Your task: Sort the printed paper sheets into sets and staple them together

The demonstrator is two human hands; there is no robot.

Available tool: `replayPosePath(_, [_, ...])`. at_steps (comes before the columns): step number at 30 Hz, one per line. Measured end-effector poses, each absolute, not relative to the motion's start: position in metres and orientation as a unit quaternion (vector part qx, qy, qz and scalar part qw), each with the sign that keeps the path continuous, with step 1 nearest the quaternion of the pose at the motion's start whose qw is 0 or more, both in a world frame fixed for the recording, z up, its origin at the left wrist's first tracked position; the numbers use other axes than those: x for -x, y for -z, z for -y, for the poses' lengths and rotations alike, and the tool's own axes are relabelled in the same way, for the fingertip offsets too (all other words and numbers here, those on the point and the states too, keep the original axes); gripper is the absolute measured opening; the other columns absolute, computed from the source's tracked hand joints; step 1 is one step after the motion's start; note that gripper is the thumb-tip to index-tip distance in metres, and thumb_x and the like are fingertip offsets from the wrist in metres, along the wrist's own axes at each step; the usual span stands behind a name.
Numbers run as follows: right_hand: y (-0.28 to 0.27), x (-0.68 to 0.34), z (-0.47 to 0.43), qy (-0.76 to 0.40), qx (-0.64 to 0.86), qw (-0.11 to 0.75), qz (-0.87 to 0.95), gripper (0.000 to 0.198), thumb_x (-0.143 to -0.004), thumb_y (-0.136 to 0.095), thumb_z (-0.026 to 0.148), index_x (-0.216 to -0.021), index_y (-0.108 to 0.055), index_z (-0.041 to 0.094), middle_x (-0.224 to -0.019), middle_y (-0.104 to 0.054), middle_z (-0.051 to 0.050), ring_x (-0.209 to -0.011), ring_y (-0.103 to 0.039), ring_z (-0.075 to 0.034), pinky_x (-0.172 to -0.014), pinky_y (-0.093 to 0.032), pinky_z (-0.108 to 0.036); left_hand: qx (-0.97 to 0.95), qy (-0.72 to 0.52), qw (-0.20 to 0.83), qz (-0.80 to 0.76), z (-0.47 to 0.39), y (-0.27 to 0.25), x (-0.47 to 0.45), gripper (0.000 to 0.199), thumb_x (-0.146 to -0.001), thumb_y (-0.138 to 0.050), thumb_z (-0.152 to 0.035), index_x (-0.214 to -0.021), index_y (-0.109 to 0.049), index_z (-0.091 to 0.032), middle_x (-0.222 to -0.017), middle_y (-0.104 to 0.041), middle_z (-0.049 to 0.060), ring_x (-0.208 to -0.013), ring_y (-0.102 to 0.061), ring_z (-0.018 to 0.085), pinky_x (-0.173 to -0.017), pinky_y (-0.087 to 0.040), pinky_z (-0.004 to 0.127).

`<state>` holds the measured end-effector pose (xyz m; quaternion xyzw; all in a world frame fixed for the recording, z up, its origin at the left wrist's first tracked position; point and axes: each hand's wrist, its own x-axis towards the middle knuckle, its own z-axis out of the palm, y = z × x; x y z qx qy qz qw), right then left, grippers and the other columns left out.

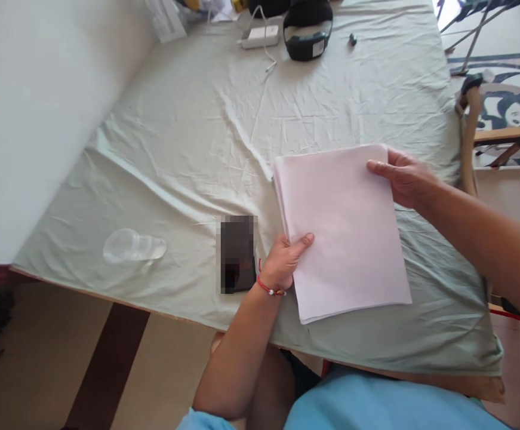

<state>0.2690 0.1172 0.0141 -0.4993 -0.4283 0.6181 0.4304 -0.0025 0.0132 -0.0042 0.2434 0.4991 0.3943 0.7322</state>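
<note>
A stack of white paper [347, 233] is held at a slight tilt over the near right part of the table. My left hand [284, 260] grips its left edge, thumb on top and fingers hidden beneath. At the upper right corner, my right hand [403, 176] pinches the stack, its thumb lying on the top sheet and its other fingers mostly under the paper. Just left of my left wrist lies a dark, flat object [237, 254], blurred by pixels, that looks like a phone.
A light green cloth [188, 137] with wrinkles covers the table. A clear plastic cup [134, 246] lies on its side at the left. Toward the back are a white power bank [260, 37] with a cable, a black headset [307, 36] and a small dark item [353, 40]. A wooden-armed chair [468, 137] stands at the right.
</note>
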Motion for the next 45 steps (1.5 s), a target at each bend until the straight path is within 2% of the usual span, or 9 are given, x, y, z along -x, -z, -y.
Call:
replayPosePath(5, [-0.009,-0.272,-0.119,-0.645,0.525,0.351,0.43,0.054,-0.057,-0.099,0.039,-0.1,-0.074,0.018,-0.104,-0.078,-0.01,-0.097,-0.075,-0.029,-0.093,-0.063,-0.05,-0.245,-0.421,0.689,-0.536,-0.015,0.004,-0.004,0.059,-0.053,-0.103,-0.045,-0.095,-0.077,-0.013,-0.102,-0.08,0.014,-0.098,-0.076,0.033,-0.094,-0.062,0.049])
replayPosePath(11, [-0.003,-0.282,-0.122,-0.601,0.546,0.362,0.457,0.051,-0.055,-0.099,0.037,-0.095,-0.074,0.018,-0.102,-0.078,-0.008,-0.102,-0.075,-0.031,-0.093,-0.064,-0.053,-0.293,-0.501,0.618,-0.53,-0.017,0.014,-0.003,0.04,-0.077,-0.087,-0.046,-0.101,-0.071,-0.018,-0.108,-0.078,0.01,-0.124,-0.068,0.029,-0.112,-0.051,0.042])
replayPosePath(19, [-0.005,-0.297,-0.13,-0.489,0.665,0.334,0.456,0.028,-0.072,-0.089,0.021,-0.094,-0.075,0.012,-0.096,-0.076,-0.012,-0.082,-0.068,-0.02,-0.085,-0.06,-0.038,-0.312,-0.51,0.567,-0.567,-0.025,0.024,0.011,0.016,-0.085,-0.071,-0.032,-0.093,-0.063,-0.02,-0.093,-0.073,0.004,-0.103,-0.071,0.022,-0.103,-0.051,0.036])
replayPosePath(26, [-0.017,-0.308,-0.129,-0.52,0.609,0.43,0.417,0.029,-0.075,-0.087,0.014,-0.102,-0.075,0.012,-0.111,-0.076,-0.014,-0.089,-0.069,-0.017,-0.09,-0.058,-0.034,-0.392,-0.535,0.418,-0.62,-0.019,0.022,0.011,0.058,-0.085,-0.071,-0.016,-0.139,-0.053,-0.028,-0.069,-0.058,-0.007,-0.074,-0.066,0.017,-0.081,-0.051,0.029])
replayPosePath(29, [-0.019,-0.301,-0.125,-0.549,0.574,0.453,0.405,0.034,-0.072,-0.088,0.012,-0.103,-0.076,0.013,-0.114,-0.076,-0.012,-0.093,-0.071,-0.018,-0.092,-0.058,-0.034,-0.43,-0.512,0.385,-0.636,-0.02,0.023,0.011,0.025,-0.089,-0.066,-0.016,-0.112,-0.071,-0.024,-0.062,-0.05,-0.006,-0.065,-0.058,0.015,-0.072,-0.047,0.027])
replayPosePath(31, [-0.018,-0.298,-0.124,-0.561,0.556,0.459,0.407,0.036,-0.07,-0.09,0.012,-0.104,-0.076,0.015,-0.115,-0.077,-0.011,-0.096,-0.072,-0.018,-0.093,-0.059,-0.034,-0.421,-0.508,0.403,-0.634,-0.022,0.025,0.01,0.013,-0.09,-0.064,-0.018,-0.096,-0.075,-0.02,-0.068,-0.06,-0.003,-0.068,-0.06,0.015,-0.074,-0.048,0.027])
replayPosePath(34, [-0.013,-0.296,-0.124,-0.559,0.548,0.467,0.411,0.041,-0.064,-0.094,0.016,-0.101,-0.078,0.016,-0.111,-0.078,-0.008,-0.097,-0.073,-0.02,-0.092,-0.062,-0.035,-0.395,-0.537,0.449,-0.595,-0.024,0.028,0.007,0.022,-0.093,-0.067,-0.034,-0.104,-0.078,-0.018,-0.1,-0.077,0.007,-0.097,-0.07,0.021,-0.091,-0.053,0.032])
replayPosePath(36, [-0.011,-0.296,-0.125,-0.557,0.551,0.473,0.403,0.043,-0.058,-0.097,0.018,-0.097,-0.079,0.018,-0.106,-0.078,-0.006,-0.094,-0.073,-0.02,-0.089,-0.063,-0.034,-0.389,-0.536,0.466,-0.586,-0.024,0.03,0.006,0.03,-0.091,-0.071,-0.043,-0.103,-0.078,-0.017,-0.102,-0.078,0.009,-0.102,-0.071,0.024,-0.094,-0.053,0.035])
replayPosePath(45, [-0.008,-0.288,-0.124,-0.595,0.532,0.437,0.414,0.049,-0.055,-0.101,0.026,-0.099,-0.081,0.02,-0.11,-0.08,-0.005,-0.102,-0.074,-0.024,-0.096,-0.063,-0.041,-0.35,-0.538,0.466,-0.609,-0.024,0.033,0.014,0.029,-0.068,-0.088,-0.039,-0.075,-0.071,-0.017,-0.064,-0.06,-0.004,-0.061,-0.051,0.011,-0.063,-0.042,0.026])
